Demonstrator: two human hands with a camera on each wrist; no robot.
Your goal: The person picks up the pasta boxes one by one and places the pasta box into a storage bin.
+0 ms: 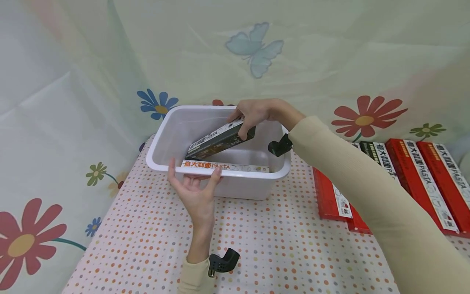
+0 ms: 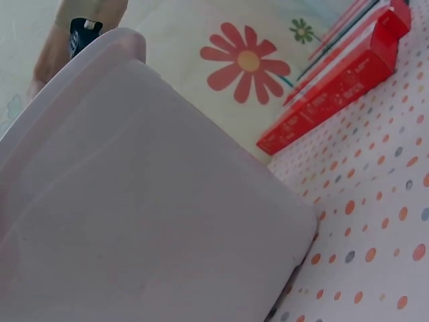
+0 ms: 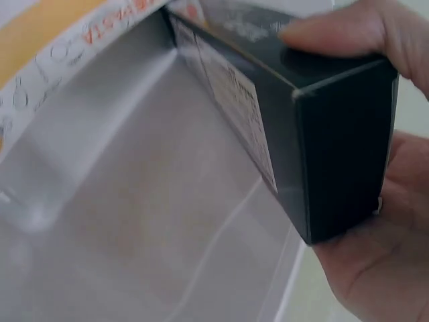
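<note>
A white plastic bin (image 1: 235, 188) stands on the dotted tablecloth. My right hand (image 1: 257, 112) grips one end of a black pasta box (image 1: 220, 143), which slants inside the bin with its far end low at the left. In the right wrist view the thumb lies on one face of the box and the fingers are behind it. Another pasta box (image 1: 235, 167), with orange lettering on a white side, lies along the bin's near wall. My left hand (image 1: 194, 194) holds the bin's near rim, palm up, some fingers curled beneath the rim.
Several red pasta boxes (image 1: 422, 179) and a dark one (image 1: 371, 149) lie at the right of the table, partly behind my right sleeve (image 1: 360, 196). A flowered curtain (image 1: 312, 53) hangs behind the bin.
</note>
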